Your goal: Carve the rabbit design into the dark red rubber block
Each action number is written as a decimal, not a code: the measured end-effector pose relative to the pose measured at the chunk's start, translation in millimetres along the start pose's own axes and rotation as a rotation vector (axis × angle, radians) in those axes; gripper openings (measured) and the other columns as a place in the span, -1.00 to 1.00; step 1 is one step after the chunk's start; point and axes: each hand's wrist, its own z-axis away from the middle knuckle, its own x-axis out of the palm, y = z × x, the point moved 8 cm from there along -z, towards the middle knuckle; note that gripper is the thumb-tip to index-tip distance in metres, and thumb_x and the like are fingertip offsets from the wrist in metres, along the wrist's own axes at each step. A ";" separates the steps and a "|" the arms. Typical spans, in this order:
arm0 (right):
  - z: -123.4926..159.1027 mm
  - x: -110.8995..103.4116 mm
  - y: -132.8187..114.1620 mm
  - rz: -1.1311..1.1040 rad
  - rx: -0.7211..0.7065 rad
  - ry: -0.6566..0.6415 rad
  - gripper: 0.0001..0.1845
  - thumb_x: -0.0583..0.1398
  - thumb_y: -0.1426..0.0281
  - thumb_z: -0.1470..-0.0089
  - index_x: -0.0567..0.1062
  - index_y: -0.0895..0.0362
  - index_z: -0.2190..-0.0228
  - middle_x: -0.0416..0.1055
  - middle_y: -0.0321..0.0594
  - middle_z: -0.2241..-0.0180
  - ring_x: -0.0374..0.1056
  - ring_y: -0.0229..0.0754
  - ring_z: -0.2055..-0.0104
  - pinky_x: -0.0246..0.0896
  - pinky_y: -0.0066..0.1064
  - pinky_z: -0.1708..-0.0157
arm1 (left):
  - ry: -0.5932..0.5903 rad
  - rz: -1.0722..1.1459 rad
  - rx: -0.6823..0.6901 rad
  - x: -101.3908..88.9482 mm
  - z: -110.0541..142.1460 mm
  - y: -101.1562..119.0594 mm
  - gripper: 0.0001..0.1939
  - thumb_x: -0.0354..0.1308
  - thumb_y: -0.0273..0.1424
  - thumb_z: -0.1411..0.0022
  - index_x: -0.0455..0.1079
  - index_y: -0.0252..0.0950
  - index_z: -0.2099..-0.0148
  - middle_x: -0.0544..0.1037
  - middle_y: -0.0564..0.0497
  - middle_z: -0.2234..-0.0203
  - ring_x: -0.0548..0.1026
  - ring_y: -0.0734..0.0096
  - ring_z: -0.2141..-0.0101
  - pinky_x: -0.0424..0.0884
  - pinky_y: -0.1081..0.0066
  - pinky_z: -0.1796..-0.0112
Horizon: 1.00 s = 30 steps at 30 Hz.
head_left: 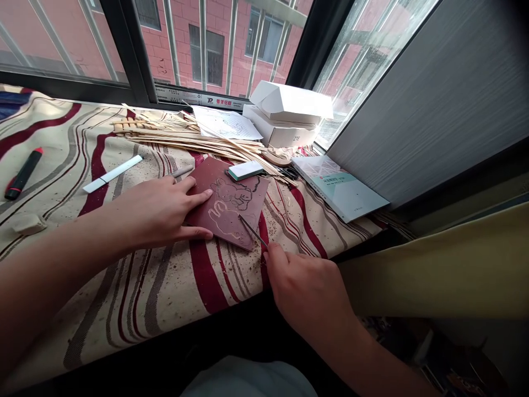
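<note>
A reddish-brown carving board (231, 190) lies tilted on the striped cloth, with dark outlines of cartoon figures and pale carved lines of a rabbit-like head. My left hand (165, 212) rests on the board's left side, fingers spread and thumb along its lower edge. In my right hand (306, 281), at the board's lower right corner, is a thin carving tool (253, 230). Its dark shaft points up and left, and its tip meets the figure on the board. The handle is hidden inside my closed fingers. A white-and-green block (246, 170) sits on the board's upper edge.
Thin wooden strips (177, 135), a drawn sheet (227, 124) and a white box (285, 118) are by the window. A book (339, 187) lies right, near dark scissors (289, 173). Left are a white strip (112, 173) and a black-and-red cutter (25, 173). Crumbs dot the cloth.
</note>
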 end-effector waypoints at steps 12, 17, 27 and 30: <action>10.7 10.2 -1.0 -0.077 0.000 0.118 -0.52 0.07 0.62 -0.23 0.65 0.32 -0.06 0.43 -0.29 0.61 0.31 -0.22 0.65 -0.04 -0.28 0.57 | 0.006 0.144 0.073 9.0 -6.2 -0.1 0.04 -0.07 0.34 -0.27 0.29 -0.35 -0.46 0.34 -0.32 -0.38 0.34 -0.23 -0.33 0.33 -0.06 -0.27; 5.5 10.0 0.5 -0.080 -0.063 0.099 -0.50 0.08 0.61 -0.21 0.66 0.32 -0.06 0.38 -0.29 0.64 0.26 -0.21 0.66 -0.06 -0.26 0.59 | 0.010 0.156 0.062 6.1 -6.8 -0.4 0.01 -0.03 0.36 -0.23 0.35 -0.27 -0.43 0.39 -0.29 -0.35 0.39 -0.24 -0.29 0.39 -0.05 -0.21; 6.9 12.3 3.8 -0.058 -0.103 0.082 -0.51 0.08 0.59 -0.22 0.65 0.32 -0.07 0.33 -0.30 0.66 0.22 -0.23 0.67 -0.10 -0.27 0.59 | 0.006 0.177 0.053 8.0 -6.3 -2.1 -0.02 -0.04 0.37 -0.22 0.37 -0.18 -0.42 0.41 -0.22 -0.33 0.42 -0.18 -0.26 0.41 0.00 -0.18; 4.9 11.8 6.3 -0.046 -0.101 0.074 -0.50 0.09 0.59 -0.21 0.65 0.30 -0.08 0.36 -0.30 0.66 0.22 -0.24 0.66 -0.13 -0.28 0.59 | 0.015 0.171 0.059 6.7 -6.6 -1.6 -0.01 -0.05 0.37 -0.23 0.36 -0.21 -0.42 0.40 -0.24 -0.33 0.41 -0.23 -0.26 0.41 -0.03 -0.18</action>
